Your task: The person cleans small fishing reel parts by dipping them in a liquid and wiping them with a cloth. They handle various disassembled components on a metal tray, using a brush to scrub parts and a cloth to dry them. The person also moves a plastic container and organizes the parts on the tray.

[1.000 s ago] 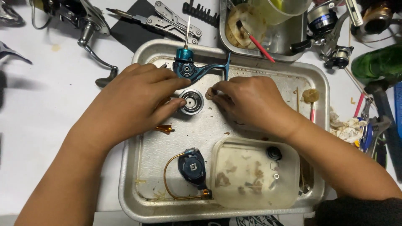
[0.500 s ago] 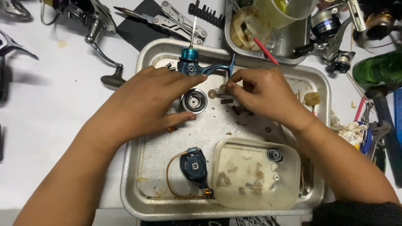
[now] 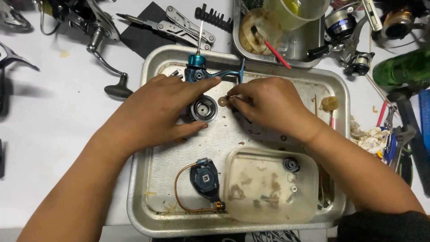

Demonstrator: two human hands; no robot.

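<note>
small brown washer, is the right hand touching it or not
Touching: the head view shows the right hand with its fingertips pinching the edge of the small brown washer beside the spool.

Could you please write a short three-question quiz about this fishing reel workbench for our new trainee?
1. True or false: the left hand rests around the round metal spool.
2. What do the right hand fingers pinch?
A. a small washer
B. a screwdriver
C. a green bottle
3. Which container in the metal tray holds small loose parts?

Key
1. True: thumb and forefinger bracket the spool.
2. A: the washer is at the fingertips, just right of the spool.
3. The clear plastic tub, beside the dark blue reel body.
</note>
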